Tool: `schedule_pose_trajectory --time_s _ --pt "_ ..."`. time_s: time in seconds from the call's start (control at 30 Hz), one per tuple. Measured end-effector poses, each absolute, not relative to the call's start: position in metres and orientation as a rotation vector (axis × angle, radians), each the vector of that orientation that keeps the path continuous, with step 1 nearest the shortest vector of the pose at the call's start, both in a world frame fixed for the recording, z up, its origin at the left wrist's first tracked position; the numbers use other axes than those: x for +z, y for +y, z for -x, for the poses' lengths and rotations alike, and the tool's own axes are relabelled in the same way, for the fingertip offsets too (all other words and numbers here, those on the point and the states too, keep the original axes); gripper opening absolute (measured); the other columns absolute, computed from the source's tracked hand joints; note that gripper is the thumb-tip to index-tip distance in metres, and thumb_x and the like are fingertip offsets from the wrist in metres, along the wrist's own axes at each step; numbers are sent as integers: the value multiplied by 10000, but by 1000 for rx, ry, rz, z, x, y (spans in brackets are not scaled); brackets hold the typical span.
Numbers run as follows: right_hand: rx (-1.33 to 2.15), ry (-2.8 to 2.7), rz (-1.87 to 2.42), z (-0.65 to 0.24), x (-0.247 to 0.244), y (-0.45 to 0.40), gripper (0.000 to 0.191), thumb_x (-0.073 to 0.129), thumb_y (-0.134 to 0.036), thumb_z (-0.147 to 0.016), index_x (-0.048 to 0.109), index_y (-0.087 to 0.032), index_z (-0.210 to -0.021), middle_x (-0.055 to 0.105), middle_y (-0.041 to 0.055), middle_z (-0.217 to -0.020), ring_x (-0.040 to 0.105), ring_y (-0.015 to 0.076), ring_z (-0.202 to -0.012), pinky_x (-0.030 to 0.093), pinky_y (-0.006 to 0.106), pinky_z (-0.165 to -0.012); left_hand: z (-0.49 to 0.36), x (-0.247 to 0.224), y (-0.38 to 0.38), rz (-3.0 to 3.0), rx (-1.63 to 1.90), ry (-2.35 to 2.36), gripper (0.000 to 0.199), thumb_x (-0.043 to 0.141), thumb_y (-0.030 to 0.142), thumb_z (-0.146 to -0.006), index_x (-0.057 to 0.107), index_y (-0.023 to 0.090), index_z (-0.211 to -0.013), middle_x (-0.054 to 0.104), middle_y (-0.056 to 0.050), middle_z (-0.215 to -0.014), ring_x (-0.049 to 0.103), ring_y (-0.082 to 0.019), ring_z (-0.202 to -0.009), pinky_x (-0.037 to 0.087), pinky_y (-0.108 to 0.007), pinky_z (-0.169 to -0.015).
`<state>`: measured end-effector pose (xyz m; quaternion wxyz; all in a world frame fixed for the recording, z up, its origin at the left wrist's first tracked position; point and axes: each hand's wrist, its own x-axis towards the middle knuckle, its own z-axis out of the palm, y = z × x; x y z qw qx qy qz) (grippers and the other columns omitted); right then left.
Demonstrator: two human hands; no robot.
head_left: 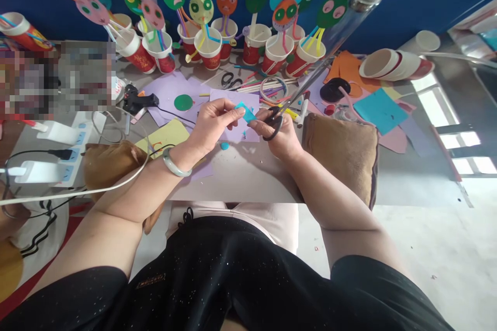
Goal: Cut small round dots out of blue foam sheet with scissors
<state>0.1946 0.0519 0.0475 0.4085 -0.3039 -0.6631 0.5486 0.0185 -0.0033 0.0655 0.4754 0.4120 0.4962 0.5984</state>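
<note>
**Pinching blue paper between both hands, with scissors in the right**

Reaches over the near edge of a table (252, 181), with a brown cushion (340, 158) just beside on the right. Has a purple sheet (251, 137) lying flat on the table straight ahead, under the fingers. Has the left hand (207, 126) and the right hand (286, 137) close together over that sheet, grasping with the fingertips of both. Carries scissors (278, 129) in the right hand too, by the black loops; seems to slant the blades up and rightward, away from the paper, but cannot tell surely.

Holds the blue paper (244, 111) right between the two hands, so equally near to both: touching the left fingertips at its far end, the right fingertips at its near end. Points, by its long axis, from far left to near right, slanting toward the body. Shows a blue disc (224, 146) near the sheet's front edge, apart from both hands.
</note>
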Motion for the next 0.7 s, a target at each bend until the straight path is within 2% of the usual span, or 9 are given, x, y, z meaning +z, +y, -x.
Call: schedule_pose_trajectory --time_s 0.2,0.3,0.4,0.47,0.6,0.7 --pt "1348 -1653 756 -195 48 51 516 916 -549 -763 576 -209 -574 517 -36 -605 450 116 -609 393 303 -617 -19 67 -3 -963 1455 1232 464 780 556 -934 646 184 -692 649 8 -646 608 -84 -576 484 -217 -551" --pt "1322 -1622 796 -194 46 52 528 910 -566 -756 568 -209 -572 508 -40 -600 443 113 -605 382 293 -598 -20 68 -3 -963 1439 1267 469 774 608 -926 669 182 -757 677 3 -692 630 -85 -600 493 -212 -567" --pt "1312 -1626 814 -194 44 53 533 905 -599 -755 583 -207 -590 524 -38 -618 453 111 -612 389 289 -602 -20 68 -3 -988 1413 1218 413 927 522 -781 693 181 -773 668 27 -654 615 -76 -597 488 -197 -569" --pt "1315 -1657 784 -194 44 52 546 903 -621 -760 591 -206 -590 529 -35 -613 467 113 -615 395 291 -607 -19 67 -4 -971 1410 1181 385 963 441 -727 677 183 -739 660 39 -619 606 -73 -582 485 -194 -564" --pt "1281 -1686 746 -195 46 52 562 873 -646 -803 601 -205 -584 537 -27 -595 472 113 -596 409 301 -616 -16 67 -4 -863 1408 1163 297 902 329 -770 646 185 -724 676 38 -619 643 -75 -595 498 -188 -578" --pt "1219 -1668 787 -197 46 54 544 852 -667 -812 644 -206 -614 557 -18 -609 474 116 -590 418 303 -601 -15 69 -3 -808 1409 1155 243 884 253 -752 653 180 -743 681 43 -618 643 -70 -582 491 -181 -566"
